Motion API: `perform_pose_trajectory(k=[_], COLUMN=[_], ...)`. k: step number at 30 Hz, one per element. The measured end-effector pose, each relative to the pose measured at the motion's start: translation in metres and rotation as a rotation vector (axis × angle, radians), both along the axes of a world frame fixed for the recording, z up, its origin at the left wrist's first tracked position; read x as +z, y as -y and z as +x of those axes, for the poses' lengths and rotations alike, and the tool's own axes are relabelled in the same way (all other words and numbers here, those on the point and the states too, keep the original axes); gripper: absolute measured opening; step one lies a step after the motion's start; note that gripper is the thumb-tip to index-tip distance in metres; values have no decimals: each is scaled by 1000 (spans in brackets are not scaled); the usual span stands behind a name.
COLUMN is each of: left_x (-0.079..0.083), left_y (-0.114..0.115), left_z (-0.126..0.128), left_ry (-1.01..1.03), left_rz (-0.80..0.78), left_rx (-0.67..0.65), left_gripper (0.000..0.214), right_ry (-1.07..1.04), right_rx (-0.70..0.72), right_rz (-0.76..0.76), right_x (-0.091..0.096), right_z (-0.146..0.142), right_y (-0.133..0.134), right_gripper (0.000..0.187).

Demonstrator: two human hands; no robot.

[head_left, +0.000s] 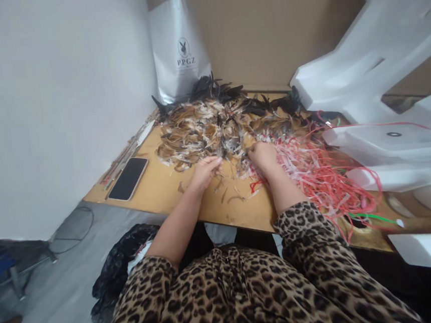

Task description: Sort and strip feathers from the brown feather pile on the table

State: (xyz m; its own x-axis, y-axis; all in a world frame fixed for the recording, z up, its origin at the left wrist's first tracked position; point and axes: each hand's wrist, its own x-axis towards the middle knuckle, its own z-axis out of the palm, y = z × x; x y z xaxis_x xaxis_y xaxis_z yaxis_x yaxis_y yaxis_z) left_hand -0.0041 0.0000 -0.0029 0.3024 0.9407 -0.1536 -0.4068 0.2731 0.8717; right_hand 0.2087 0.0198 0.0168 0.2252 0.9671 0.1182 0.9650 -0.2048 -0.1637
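A heap of brown, white and black feathers (212, 124) covers the far half of a wooden table (158, 191). My left hand (204, 171) rests at the heap's near edge with its fingers curled together on some feathers. My right hand (262, 156) is closed, knuckles up, where the feathers meet a tangle of red and white strips (314, 173). What the right hand holds is hidden. A few loose feathers (231, 195) lie on the table between my forearms.
A black phone (128, 178) lies at the table's left edge beside thin sticks (124, 154). A silver bag (177, 51) stands at the back. White foam pieces (377, 67) and a white tray (391, 141) crowd the right. A black bag (121, 265) sits on the floor.
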Motion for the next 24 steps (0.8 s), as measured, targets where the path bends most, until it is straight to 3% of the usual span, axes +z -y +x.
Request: perform_pose_trajectory(k=[4,7,10,12,15,18,24], left_x=[0,0,0,0,0,-2,-4], left_y=[0,0,1,1,0,0,-2], left_z=[-1,-1,-1,0,1,1,1], left_ry=[44,65,78,72,52,51,57], left_rz=[-19,-40,-58,-69,-84,-81,-67], left_rx=[-1,5,7,-2,-14,-23,-35], left_gripper=[26,25,23,21,19,19,17], right_ry=[-291,-805,-1354,-1568,-1654,-1613,-1471], right_rx=[-9,24,33,51,127,180,215], right_rz=[161,272,235,169,109,132,242], right_x=[1,5,9,10,9,5,1], right_z=[10,7,-10,-28,-55,-74,-82], right_y=[-4,-6,-5,-1,7,16,21], right_gripper=[28,24,25,28,28,25,19])
